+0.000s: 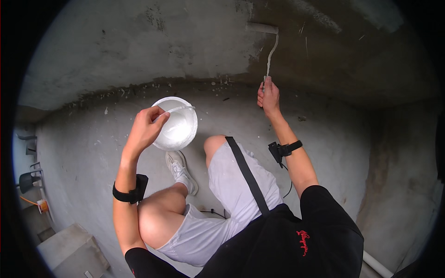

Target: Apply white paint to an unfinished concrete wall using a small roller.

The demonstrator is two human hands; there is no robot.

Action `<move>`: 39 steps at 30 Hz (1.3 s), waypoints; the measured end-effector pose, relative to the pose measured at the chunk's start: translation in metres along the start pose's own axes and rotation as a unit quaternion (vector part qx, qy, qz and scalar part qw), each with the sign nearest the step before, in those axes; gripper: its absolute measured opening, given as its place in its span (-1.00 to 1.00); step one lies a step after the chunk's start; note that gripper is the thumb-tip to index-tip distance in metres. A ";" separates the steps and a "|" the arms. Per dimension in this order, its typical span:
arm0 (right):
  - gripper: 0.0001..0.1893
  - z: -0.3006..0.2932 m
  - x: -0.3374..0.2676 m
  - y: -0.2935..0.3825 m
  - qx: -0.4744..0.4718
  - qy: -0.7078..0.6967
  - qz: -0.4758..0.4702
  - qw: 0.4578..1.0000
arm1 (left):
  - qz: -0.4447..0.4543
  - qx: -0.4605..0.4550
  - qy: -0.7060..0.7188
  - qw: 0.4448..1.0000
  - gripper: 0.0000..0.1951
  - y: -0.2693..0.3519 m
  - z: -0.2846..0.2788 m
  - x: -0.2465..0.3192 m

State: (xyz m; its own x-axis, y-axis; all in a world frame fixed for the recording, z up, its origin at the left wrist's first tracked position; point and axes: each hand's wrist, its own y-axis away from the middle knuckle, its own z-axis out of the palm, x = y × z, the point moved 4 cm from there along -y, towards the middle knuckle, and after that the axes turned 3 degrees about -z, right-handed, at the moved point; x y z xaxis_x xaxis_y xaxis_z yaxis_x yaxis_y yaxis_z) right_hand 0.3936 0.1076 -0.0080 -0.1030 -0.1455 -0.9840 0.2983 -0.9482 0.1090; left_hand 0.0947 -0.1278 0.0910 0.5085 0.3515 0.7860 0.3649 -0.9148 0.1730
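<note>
My right hand [269, 95] grips the handle of a paint roller with a thin, paint-coated frame [269, 59]. Its narrow roller sleeve [262, 28] lies against the wall, where a pale grey coated area [201, 45] meets a darker brownish area [306, 66]. In my left hand [147, 127] is the handle of a white bucket [193, 128], pinched between thumb and fingers at the bucket's left side. White paint [177, 127] shows inside. The bucket is in front of my shoe [179, 170]; whether it touches the floor I cannot tell.
White splatters dot the concrete floor [236, 114] along the wall's base. Dark chairs [29, 180] and an orange cable [29, 200] are at the far left. A concrete block or step [71, 248] is lower left, and a white pipe [377, 264] lower right.
</note>
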 end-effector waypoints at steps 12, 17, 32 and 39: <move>-0.49 -0.057 0.108 0.007 0.073 0.097 0.136 0.983 | 0.020 -0.008 -0.005 1.000 -0.73 -0.002 0.003 0.002; -0.48 -0.045 0.097 0.004 0.057 0.115 0.103 0.986 | 0.026 -0.003 -0.011 1.000 -0.72 -0.001 0.002 0.008; -0.51 0.086 -0.115 -0.029 -0.023 -0.001 -0.160 0.987 | 0.024 -0.001 -0.025 0.999 -0.69 0.000 0.000 0.018; -0.53 0.057 -0.067 -0.023 -0.013 0.060 -0.098 0.993 | 0.033 -0.002 -0.022 0.999 -0.69 0.004 0.000 0.017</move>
State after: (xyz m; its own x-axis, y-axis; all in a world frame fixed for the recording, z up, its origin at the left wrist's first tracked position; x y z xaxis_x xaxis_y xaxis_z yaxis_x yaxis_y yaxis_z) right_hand 0.3394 0.1230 0.0638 -0.0487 0.0777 -0.9958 0.3089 -0.9469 -0.0890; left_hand 0.1044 -0.1252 0.1047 0.5651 0.2985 0.7691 0.3258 -0.9372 0.1244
